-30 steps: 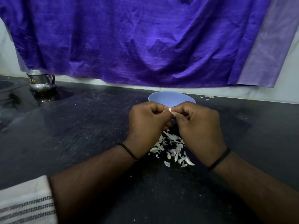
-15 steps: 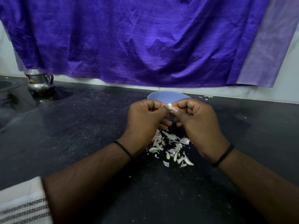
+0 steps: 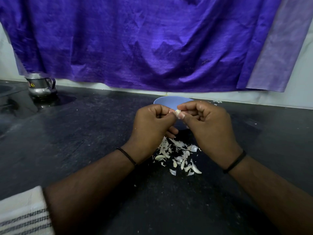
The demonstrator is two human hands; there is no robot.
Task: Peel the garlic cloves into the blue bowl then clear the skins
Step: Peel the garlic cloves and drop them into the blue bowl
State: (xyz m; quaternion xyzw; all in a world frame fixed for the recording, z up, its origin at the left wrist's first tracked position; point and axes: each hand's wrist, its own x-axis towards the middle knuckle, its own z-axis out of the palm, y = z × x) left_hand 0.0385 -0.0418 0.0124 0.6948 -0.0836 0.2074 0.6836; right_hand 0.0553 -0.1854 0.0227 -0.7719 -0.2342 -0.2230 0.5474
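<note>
Over the dark counter (image 3: 71, 143), in front of the bowl:
Change: a second ago both hands met knuckle to knuckle low against the bowl's rim; now they sit a little higher and further apart at the wrists, and more of the clove shows between the fingertips. The view has shifted slightly, so the bowl looks smaller behind the hands.
Left hand (image 3: 150, 126): fingers curled in, thumb and forefinger pinching the clove from the left.
Right hand (image 3: 208, 128): fingers curled, thumb tip and forefinger clamped on the clove from the right; thumbnail pressed at its lower edge.
Clove (image 3: 177, 112): small, pale, cream-white, held in the air between the two hands just this side of the bowl. Whether skin is still on it is too small to tell.
Bowl (image 3: 169, 100): light blue, on the counter behind the hands; only its far rim and a bit of its near wall show. Its inside is hidden by the hands.
Skins (image 3: 177, 155): a loose white heap of papery flakes on the counter, below and between the wrists, with a few longer pale pieces at its near edge.
Wristbands: a black beaded one on the left wrist (image 3: 127, 156), a plain black band on the right (image 3: 234, 164).
Pot (image 3: 40, 86): small steel one with a lid, far left on the counter.
Cloth (image 3: 135, 43): purple, hanging across the wall behind.
Towel (image 3: 22, 212): white with dark stripes, bottom left corner, beside the left forearm.
</note>
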